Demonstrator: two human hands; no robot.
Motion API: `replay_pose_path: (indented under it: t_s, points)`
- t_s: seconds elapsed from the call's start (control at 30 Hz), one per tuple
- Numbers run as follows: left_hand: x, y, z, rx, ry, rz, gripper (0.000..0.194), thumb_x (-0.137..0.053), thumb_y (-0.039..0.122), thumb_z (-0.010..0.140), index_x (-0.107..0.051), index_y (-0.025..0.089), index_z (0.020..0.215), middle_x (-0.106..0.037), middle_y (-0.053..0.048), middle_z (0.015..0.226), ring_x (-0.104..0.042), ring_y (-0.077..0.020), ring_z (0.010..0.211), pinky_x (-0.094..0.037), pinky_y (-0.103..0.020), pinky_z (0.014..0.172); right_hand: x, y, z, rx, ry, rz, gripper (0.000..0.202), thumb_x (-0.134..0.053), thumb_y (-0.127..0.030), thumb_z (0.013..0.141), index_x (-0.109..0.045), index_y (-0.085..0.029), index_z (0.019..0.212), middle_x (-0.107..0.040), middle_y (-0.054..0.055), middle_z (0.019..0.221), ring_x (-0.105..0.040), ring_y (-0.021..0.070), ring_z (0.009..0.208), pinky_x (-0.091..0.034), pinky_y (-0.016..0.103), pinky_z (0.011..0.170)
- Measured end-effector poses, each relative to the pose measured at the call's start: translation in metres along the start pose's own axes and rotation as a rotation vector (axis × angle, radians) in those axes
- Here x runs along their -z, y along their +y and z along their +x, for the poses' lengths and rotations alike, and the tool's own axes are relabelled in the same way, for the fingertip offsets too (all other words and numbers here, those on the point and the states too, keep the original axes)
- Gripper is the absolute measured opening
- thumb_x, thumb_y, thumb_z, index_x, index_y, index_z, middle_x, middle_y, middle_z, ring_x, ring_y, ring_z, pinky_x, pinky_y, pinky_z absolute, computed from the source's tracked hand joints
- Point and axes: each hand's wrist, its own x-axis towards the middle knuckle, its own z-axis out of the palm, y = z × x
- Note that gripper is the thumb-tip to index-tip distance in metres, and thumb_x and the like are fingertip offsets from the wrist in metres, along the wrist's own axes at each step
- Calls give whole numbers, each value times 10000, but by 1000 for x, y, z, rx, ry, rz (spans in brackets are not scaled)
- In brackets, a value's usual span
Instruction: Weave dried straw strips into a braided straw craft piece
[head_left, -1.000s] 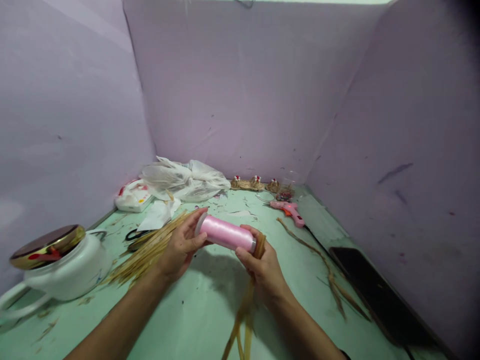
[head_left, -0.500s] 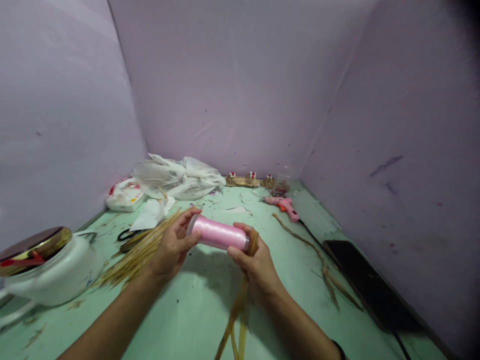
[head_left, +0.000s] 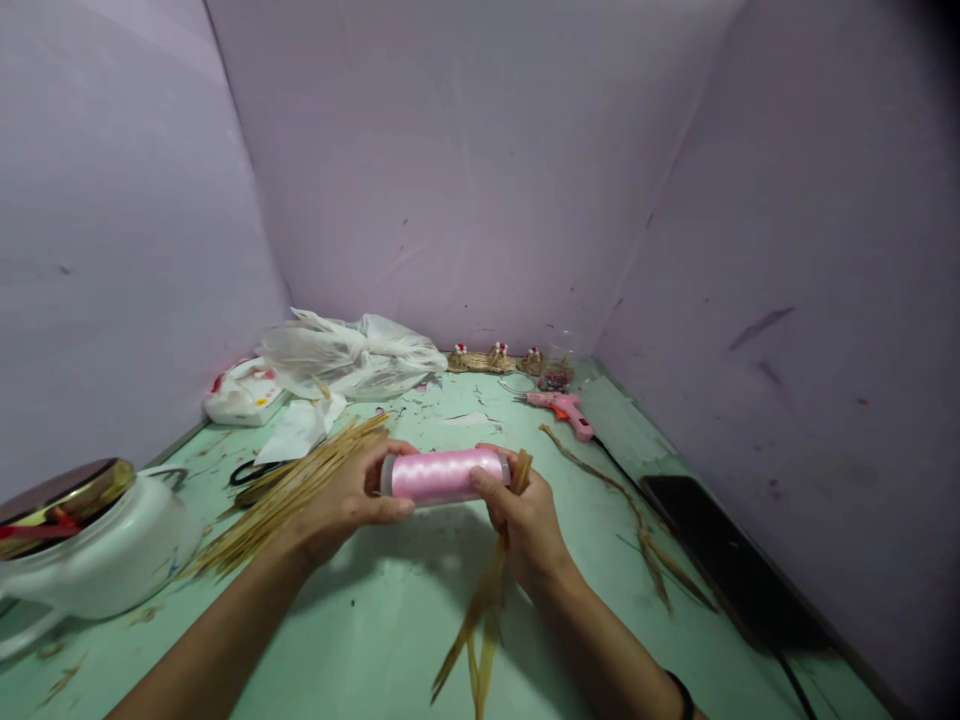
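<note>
A spool of shiny pink thread (head_left: 442,476) lies almost level above the green table, held between both hands. My left hand (head_left: 360,492) grips its grey left end, thumb below and fingers behind. Around the right end, my right hand (head_left: 521,505) is closed, with the thumb on the thread. Flat tan dried strips (head_left: 484,620) pass through my right hand too and hang down below it. Beside my left hand lies a bundle of straw-like strips (head_left: 281,500).
A white pot (head_left: 112,555) stands at left. White plastic bags (head_left: 352,352) and small decorated ornaments (head_left: 497,357) are at the back. To the right are a pink glue gun (head_left: 566,410), a dried stem (head_left: 637,520) and a black phone-like slab (head_left: 727,555).
The spool has turned from sloping down rightward to nearly level. My left hand has shifted slightly down, and my right thumb has moved up onto the thread.
</note>
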Motion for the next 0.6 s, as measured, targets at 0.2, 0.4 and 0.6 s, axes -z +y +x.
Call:
replay_pose_path:
  t_s: [0.2,0.4,0.6]
  points:
    - [-14,-5,0,135,-159,328,307,-704,315,505,-595,145,736,-534,8,651,-430,-128,580,-296,-218,509,-4,-4,1,-29,72,-43,370,-709,-368,559,-644,-144,847,-540,-8,568,-467,126,527,-342,230,435]
    - [-30,-13,-2,143,-191,-59,375,-662,309,518,-601,138,846,-527,-10,692,-415,-121,595,-295,-219,513,-8,-7,0,-137,-40,69,458,-699,-308,592,-596,-131,1001,-563,-8,628,-400,73,470,-284,202,409]
    - [-34,-14,-2,67,-99,-62,438,-628,346,541,-592,135,923,-569,-46,741,-471,-160,627,-338,-252,551,-7,-11,-3,-122,-115,119,478,-686,-359,624,-564,-143,1032,-416,-76,487,-302,51,403,-214,193,376]
